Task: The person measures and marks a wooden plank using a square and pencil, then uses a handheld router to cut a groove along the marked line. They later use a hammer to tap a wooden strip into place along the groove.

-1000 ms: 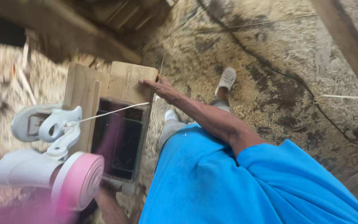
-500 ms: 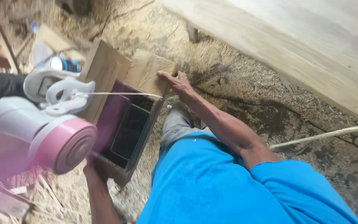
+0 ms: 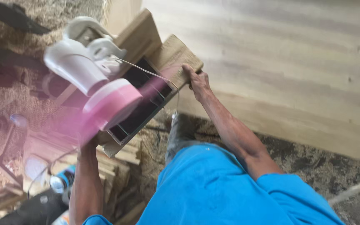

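Overhead, looking down | right hand [image 3: 197, 81] fingers curled over the far top edge of a rectangular wooden frame with dark opening [image 3: 146, 100], steadying it upright | left hand [image 3: 89, 141] beneath its lower corner, grip hidden | white-and-pink device [image 3: 92, 79] blurs the foreground.

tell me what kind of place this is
Probably a rough woodworking shop: sawdust covers the floor, a big plank leans nearby, and both hands grip a wooden frame.
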